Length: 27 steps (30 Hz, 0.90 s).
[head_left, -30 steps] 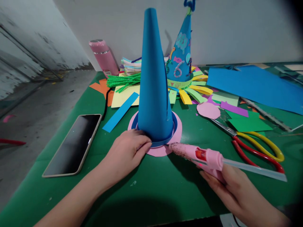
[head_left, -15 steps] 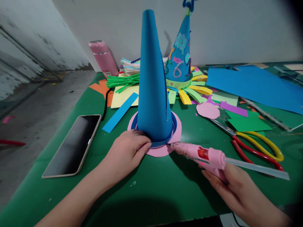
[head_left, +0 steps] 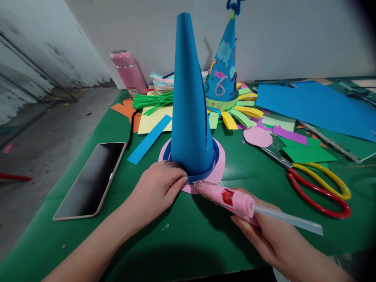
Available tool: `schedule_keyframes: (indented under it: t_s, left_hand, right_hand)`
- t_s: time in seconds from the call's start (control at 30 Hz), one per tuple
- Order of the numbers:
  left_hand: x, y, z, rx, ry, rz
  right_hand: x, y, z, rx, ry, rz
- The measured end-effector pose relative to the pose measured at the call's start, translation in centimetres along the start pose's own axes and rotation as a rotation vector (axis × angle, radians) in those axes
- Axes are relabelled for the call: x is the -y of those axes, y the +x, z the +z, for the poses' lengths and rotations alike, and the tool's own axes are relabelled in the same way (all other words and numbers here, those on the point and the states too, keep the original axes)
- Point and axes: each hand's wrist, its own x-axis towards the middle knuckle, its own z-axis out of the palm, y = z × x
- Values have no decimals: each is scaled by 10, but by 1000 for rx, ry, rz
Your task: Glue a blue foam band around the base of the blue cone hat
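Observation:
A tall blue paper cone [head_left: 189, 98] stands upright in the middle of the table, its side seam gaping on the right. Around its foot runs a blue paper strip [head_left: 216, 150], above a pink paper ring [head_left: 219, 170] that lies on the table. My left hand [head_left: 163, 182] is closed, thumb and fingers pinching the strip and ring edge at the front left. My right hand [head_left: 264, 223] grips a pink hot glue gun [head_left: 226, 197] with a clear glue stick [head_left: 290, 219] out of its back. The gun's nozzle is at the strip's front lower edge, close to my left fingertips.
A phone [head_left: 91, 180] lies at left. Behind stand a pink bottle [head_left: 129, 74] and a decorated blue party hat [head_left: 223, 66]. Scissors [head_left: 320, 192] with red and yellow handles, paper scraps and a blue sheet [head_left: 317, 105] lie at right. Green pipe cleaners [head_left: 152, 102] lie behind the cone.
My right hand has moved the glue gun leftward along the strip's front edge, toward my left fingers. My left hand and the cone have stayed in place.

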Motion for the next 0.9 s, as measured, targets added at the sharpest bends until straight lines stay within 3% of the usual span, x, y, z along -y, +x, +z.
schedule_keyframes:
  t_s: [0.23, 0.9]
  left_hand:
    - [0, -1, 0, -5, 8, 4]
    - [1, 0, -1, 11, -28, -1]
  right_hand:
    - [1, 2, -2, 16, 39, -10]
    - [-11, -12, -12, -144, -144, 0]
